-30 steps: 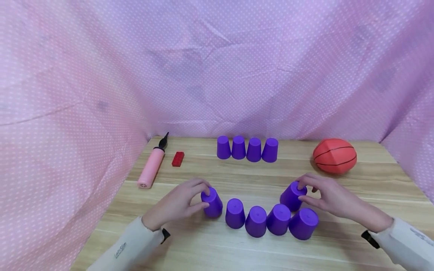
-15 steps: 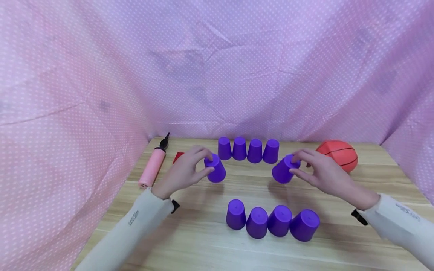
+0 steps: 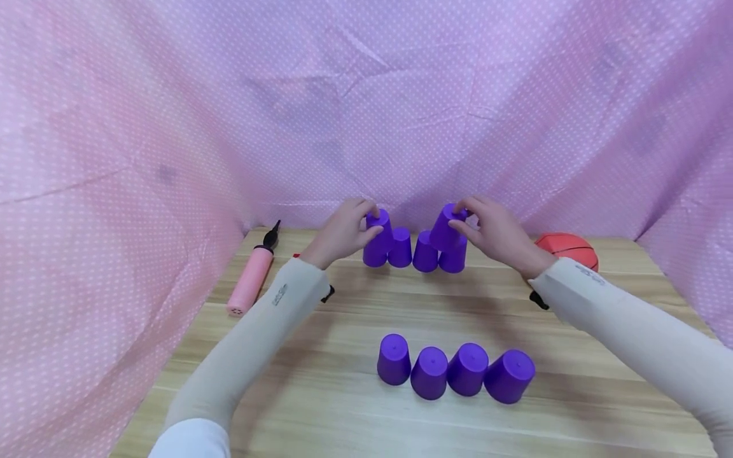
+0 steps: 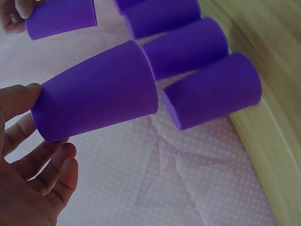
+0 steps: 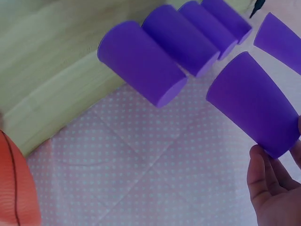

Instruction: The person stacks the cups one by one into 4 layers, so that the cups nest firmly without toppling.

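Your left hand [image 3: 342,233] pinches an upturned purple cup [image 3: 378,224] by its closed top, fingers curled round it, and holds it in the air over the left end of the far row of four cups [image 3: 413,252], which stands near the back edge of the table [image 3: 355,407]. Your right hand [image 3: 497,232] grips a second purple cup [image 3: 446,226] the same way, tilted, above the right end of that row. Neither held cup visibly rests on the row in the wrist views. A near row of four cups [image 3: 455,371] stands by the front edge. A pink pump [image 3: 251,280] lies toward the back left corner, and an orange ball [image 3: 567,247] sits toward the back right corner, behind your right sleeve.
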